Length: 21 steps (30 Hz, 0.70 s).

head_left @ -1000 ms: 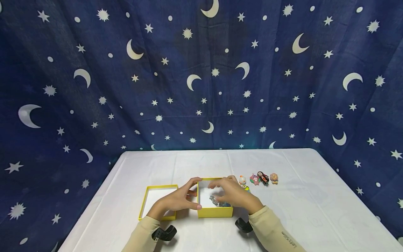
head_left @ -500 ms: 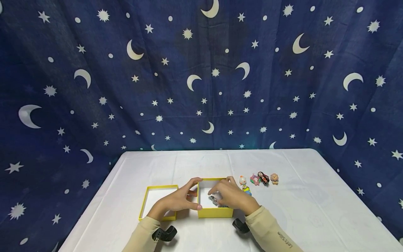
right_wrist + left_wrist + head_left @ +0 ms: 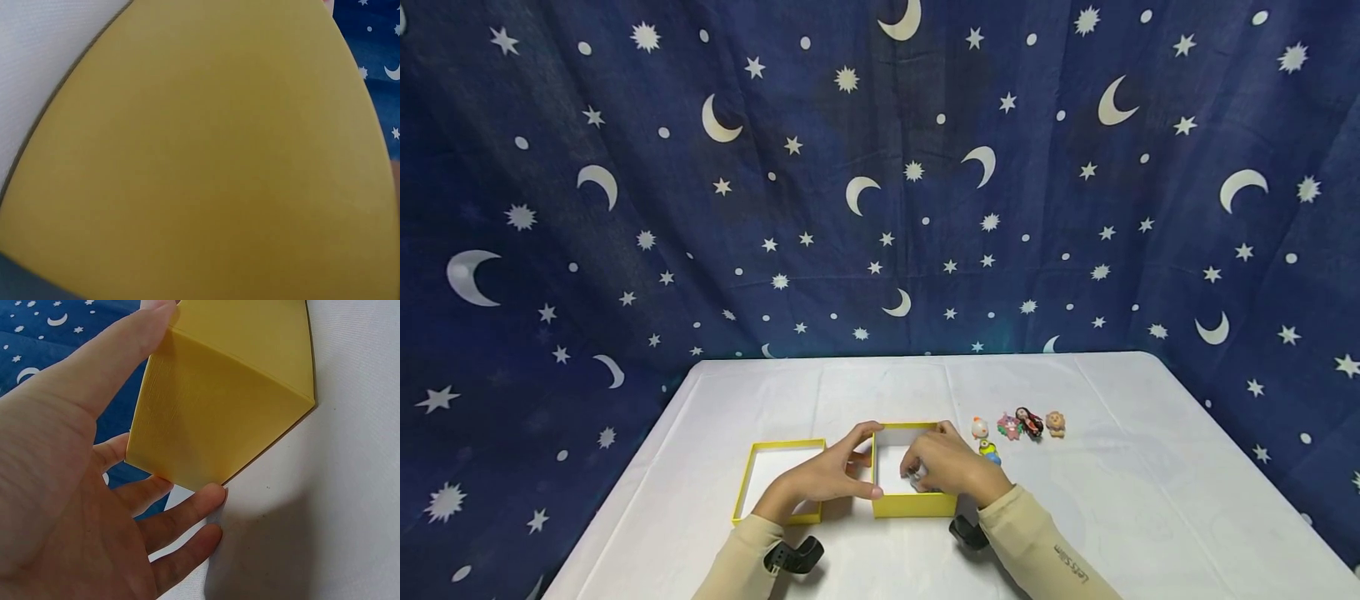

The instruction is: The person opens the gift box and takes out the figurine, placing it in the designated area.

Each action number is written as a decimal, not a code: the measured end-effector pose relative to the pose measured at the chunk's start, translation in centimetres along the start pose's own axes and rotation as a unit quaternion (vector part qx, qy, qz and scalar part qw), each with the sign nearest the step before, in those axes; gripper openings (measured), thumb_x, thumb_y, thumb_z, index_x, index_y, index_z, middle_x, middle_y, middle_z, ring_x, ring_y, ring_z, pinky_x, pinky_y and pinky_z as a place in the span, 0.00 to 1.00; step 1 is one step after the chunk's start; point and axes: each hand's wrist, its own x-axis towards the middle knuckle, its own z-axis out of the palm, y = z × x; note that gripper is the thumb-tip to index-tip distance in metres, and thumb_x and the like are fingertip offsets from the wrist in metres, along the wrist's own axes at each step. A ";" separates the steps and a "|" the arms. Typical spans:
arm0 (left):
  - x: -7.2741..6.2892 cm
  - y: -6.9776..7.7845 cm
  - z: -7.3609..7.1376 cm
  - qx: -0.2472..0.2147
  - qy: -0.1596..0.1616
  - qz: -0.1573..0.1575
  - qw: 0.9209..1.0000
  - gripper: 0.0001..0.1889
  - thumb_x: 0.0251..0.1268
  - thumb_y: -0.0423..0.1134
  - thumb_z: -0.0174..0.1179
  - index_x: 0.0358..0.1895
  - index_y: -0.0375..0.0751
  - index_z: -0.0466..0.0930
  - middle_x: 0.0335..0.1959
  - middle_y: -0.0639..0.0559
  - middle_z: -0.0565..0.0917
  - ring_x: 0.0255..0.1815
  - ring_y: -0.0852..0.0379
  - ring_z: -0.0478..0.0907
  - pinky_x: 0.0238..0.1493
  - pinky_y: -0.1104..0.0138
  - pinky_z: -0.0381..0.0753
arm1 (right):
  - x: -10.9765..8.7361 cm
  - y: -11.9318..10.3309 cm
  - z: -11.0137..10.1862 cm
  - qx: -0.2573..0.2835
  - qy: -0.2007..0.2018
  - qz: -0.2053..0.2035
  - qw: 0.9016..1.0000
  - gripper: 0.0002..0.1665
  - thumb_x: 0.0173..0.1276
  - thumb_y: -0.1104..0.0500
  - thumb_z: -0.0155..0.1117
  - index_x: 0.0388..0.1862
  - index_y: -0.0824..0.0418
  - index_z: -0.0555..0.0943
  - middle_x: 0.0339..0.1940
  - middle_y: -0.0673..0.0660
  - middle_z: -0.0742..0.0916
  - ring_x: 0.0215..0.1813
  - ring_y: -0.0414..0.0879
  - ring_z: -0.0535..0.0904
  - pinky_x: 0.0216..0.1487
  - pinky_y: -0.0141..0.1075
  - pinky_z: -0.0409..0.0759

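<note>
A yellow box (image 3: pixel 914 506) with a white inside stands open-topped at the middle of the near table. My left hand (image 3: pixel 820 483) holds it by its left side, thumb at the near corner and forefinger at the far one. In the left wrist view the thumb and fingertips lie along the edges of the yellow wall. My right hand (image 3: pixel 951 462) reaches over the right wall into the box and pinches a small grey toy (image 3: pixel 916 475), mostly hidden by the fingers. Only the yellow outer wall (image 3: pixel 206 156) fills the right wrist view.
Left of the box lies its shallow lid (image 3: pixel 771 467), white side up, partly under my left forearm. Right of the box sit a round white toy (image 3: pixel 980 428), a yellow-and-blue minion (image 3: pixel 989 452), a pink toy (image 3: pixel 1010 427), a dark-haired doll (image 3: pixel 1028 423) and a lion (image 3: pixel 1056 423).
My right hand has moved slightly left and lower into the box, its fingers closing over the grey toy. The minion has come into fuller view. My left hand has stayed on the box.
</note>
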 end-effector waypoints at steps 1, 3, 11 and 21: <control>0.0 0.0 0.0 -0.001 0.000 0.000 1.000 0.48 0.62 0.45 0.72 0.79 0.60 0.48 0.82 0.46 0.52 0.73 0.42 0.69 0.72 0.49 0.71 | 0.0 -0.1 0.0 -0.002 0.002 0.002 1.000 0.12 0.51 0.63 0.82 0.34 0.50 0.91 0.31 0.41 0.90 0.37 0.35 0.81 0.52 0.44 0.63; 0.0 0.0 0.0 -0.003 0.002 0.004 1.000 0.48 0.62 0.44 0.72 0.79 0.60 0.49 0.82 0.45 0.52 0.73 0.42 0.69 0.72 0.48 0.71 | 0.0 -0.2 -0.1 -0.004 0.007 0.003 1.000 0.11 0.51 0.62 0.82 0.33 0.51 0.90 0.30 0.42 0.88 0.36 0.35 0.79 0.52 0.45 0.64; 0.1 -0.4 0.9 -0.010 -0.010 0.001 1.000 0.47 0.62 0.45 0.72 0.79 0.62 0.50 0.82 0.46 0.53 0.72 0.44 0.70 0.72 0.49 0.71 | -1.1 0.4 0.2 0.048 0.027 -0.013 0.998 0.15 0.65 0.61 0.72 0.51 0.54 0.88 0.46 0.47 0.90 0.48 0.41 0.82 0.55 0.47 0.67; -0.1 0.0 0.1 0.006 0.003 0.002 1.000 0.47 0.62 0.45 0.72 0.79 0.61 0.49 0.82 0.45 0.53 0.72 0.43 0.70 0.71 0.48 0.72 | -0.3 0.9 -0.8 0.175 0.084 -0.012 0.981 0.04 0.77 0.54 0.59 0.44 0.52 0.78 0.42 0.49 0.78 0.43 0.42 0.75 0.46 0.36 0.74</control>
